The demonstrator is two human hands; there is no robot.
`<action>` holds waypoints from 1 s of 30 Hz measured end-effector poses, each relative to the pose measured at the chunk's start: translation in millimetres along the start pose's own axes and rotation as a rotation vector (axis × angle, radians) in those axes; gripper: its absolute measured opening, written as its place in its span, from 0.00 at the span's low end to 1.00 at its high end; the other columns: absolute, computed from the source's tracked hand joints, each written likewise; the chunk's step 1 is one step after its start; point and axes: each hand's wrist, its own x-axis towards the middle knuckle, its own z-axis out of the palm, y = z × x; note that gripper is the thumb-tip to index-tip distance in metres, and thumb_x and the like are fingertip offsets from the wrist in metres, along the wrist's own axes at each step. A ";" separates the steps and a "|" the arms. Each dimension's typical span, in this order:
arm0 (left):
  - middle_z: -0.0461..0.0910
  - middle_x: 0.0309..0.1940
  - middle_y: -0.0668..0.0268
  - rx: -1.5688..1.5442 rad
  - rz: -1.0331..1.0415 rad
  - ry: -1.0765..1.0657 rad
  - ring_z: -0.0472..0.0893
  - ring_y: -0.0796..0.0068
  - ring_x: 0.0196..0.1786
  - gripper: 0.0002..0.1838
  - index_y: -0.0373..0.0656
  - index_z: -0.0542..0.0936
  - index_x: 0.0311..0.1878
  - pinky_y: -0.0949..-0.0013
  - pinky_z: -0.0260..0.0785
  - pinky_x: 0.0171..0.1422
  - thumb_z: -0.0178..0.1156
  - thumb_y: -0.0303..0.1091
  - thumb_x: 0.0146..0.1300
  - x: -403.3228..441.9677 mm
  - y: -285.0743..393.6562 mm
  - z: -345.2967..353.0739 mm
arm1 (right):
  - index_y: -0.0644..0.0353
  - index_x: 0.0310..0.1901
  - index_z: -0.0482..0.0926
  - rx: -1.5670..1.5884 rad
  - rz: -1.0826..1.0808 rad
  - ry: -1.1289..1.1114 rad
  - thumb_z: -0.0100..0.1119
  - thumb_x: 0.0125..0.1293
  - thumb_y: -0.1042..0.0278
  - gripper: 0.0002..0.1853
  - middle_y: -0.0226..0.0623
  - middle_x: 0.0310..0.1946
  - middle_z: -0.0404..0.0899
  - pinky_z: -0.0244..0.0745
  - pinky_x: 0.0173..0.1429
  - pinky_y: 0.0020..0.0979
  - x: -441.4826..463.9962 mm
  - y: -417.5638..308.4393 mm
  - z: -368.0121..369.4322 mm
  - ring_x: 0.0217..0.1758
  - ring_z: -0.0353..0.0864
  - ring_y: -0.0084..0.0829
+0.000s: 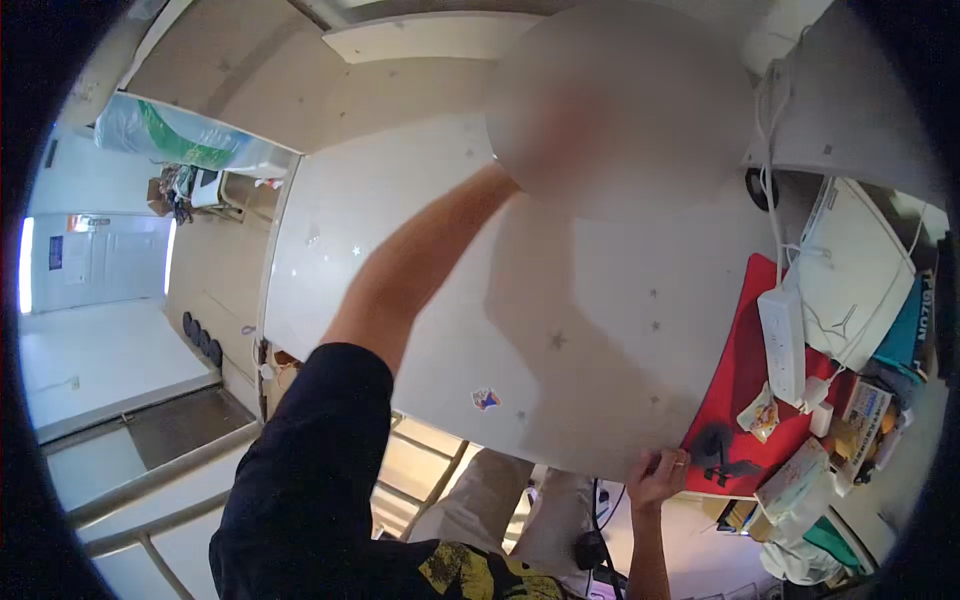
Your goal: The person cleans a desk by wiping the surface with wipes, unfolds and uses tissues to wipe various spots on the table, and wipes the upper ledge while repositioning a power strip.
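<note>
My left arm stretches forward over the pale tabletop (pixel 450 330). A large round blur covers my left hand (pixel 570 125), so neither its fingers nor anything in them can be made out. At the near edge of the table, my right hand (pixel 657 477) has its fingers curled over the rim, with a ring on one finger. Just right of that hand lies a red mat (pixel 735 400), bearing a small black stand (pixel 715 445) and a crinkled snack wrapper (pixel 762 415). A colourful sticker (pixel 486 399) is on the tabletop between my arms.
A white power strip (pixel 782 345) with cables lies along the right side, beside a white laptop-like device (pixel 850 275). Boxes (pixel 795 480) and a white plastic bag (pixel 805 545) crowd the right corner. Metal rails (pixel 150 505) stand at left, with a door (pixel 105 255) beyond.
</note>
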 end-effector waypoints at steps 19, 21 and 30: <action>0.66 0.65 0.43 -0.028 -0.383 0.020 0.65 0.46 0.68 0.30 0.36 0.60 0.69 0.49 0.52 0.74 0.43 0.42 0.69 -23.0 -70.8 -11.8 | 0.66 0.38 0.71 -0.210 0.046 -0.196 0.57 0.61 0.57 0.17 0.55 0.32 0.71 0.67 0.41 0.54 -13.9 12.0 3.0 0.40 0.72 0.58; 0.68 0.62 0.42 0.084 -0.555 0.073 0.71 0.46 0.61 0.26 0.35 0.64 0.65 0.47 0.61 0.66 0.43 0.40 0.69 -56.5 -142.6 -32.2 | 0.67 0.38 0.71 -0.172 -0.060 -0.133 0.55 0.62 0.57 0.18 0.57 0.33 0.71 0.66 0.42 0.56 -12.7 13.0 4.4 0.40 0.71 0.59; 0.47 0.73 0.37 0.124 -0.725 0.135 0.41 0.39 0.77 0.32 0.24 0.53 0.71 0.43 0.31 0.79 0.39 0.37 0.70 -47.4 -87.4 -21.4 | 0.67 0.32 0.71 -0.216 -0.057 -0.102 0.50 0.67 0.52 0.21 0.57 0.32 0.70 0.65 0.42 0.53 -16.8 16.6 13.6 0.39 0.70 0.59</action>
